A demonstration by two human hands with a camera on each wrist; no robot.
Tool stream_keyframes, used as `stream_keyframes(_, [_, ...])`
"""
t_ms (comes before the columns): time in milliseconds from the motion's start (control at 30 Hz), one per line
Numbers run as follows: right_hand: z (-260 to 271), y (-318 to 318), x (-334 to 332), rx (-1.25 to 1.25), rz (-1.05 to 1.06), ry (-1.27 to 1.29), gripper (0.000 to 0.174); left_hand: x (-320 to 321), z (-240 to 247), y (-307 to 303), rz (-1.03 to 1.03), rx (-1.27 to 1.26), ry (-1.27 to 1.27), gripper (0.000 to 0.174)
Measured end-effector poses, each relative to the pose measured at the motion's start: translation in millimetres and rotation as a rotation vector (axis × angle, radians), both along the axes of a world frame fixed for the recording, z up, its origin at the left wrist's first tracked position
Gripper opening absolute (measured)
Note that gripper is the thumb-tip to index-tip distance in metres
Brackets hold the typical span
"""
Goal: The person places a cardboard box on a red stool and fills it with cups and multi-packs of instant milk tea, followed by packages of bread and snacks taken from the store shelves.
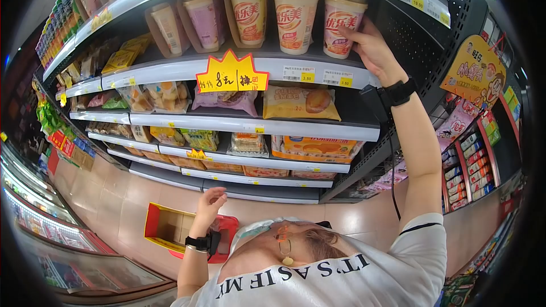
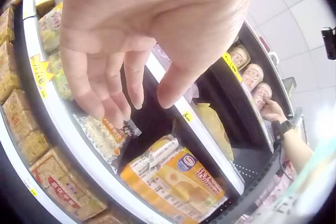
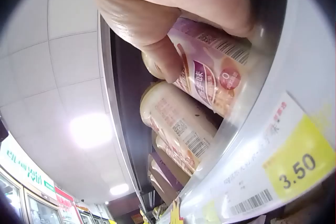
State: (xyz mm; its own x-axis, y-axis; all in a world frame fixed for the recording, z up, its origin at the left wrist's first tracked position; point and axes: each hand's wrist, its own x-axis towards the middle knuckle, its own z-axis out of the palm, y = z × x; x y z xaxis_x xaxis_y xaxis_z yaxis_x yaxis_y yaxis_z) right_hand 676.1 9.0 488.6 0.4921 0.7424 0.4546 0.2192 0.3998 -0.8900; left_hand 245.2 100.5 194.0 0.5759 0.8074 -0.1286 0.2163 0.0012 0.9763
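Observation:
The right hand (image 1: 372, 48) grips the rightmost cup (image 1: 341, 25), a purple-and-white one standing at the right end of a shelf row. In the right wrist view the thumb and fingers of that hand (image 3: 178, 14) lie around the purple cup (image 3: 215, 71), with a cream cup (image 3: 176, 119) beside it. Low in front of the body, the left hand (image 1: 209, 204) hangs in the air, its fingers loosely bent and holding nothing. The left wrist view shows that hand (image 2: 152, 35) in front of lower shelves with a yellow-orange package (image 2: 178, 176).
More cups (image 1: 247, 17) stand to the left on the same shelf. A star-shaped yellow price sign (image 1: 232, 73) juts from the shelf edge. Packaged bread (image 1: 301, 102) lies below. On the floor are a yellow-edged box (image 1: 168, 224) and a red basket (image 1: 230, 228). Black perforated panels (image 1: 398, 34) stand right.

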Motion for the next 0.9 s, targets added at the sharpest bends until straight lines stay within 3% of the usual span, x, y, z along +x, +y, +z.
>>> stream_keyframes(900, [-9,-3,10,0.058,0.169,-0.056,0.052,-9,-13,-67,0.182,-0.102,0.048,0.027])
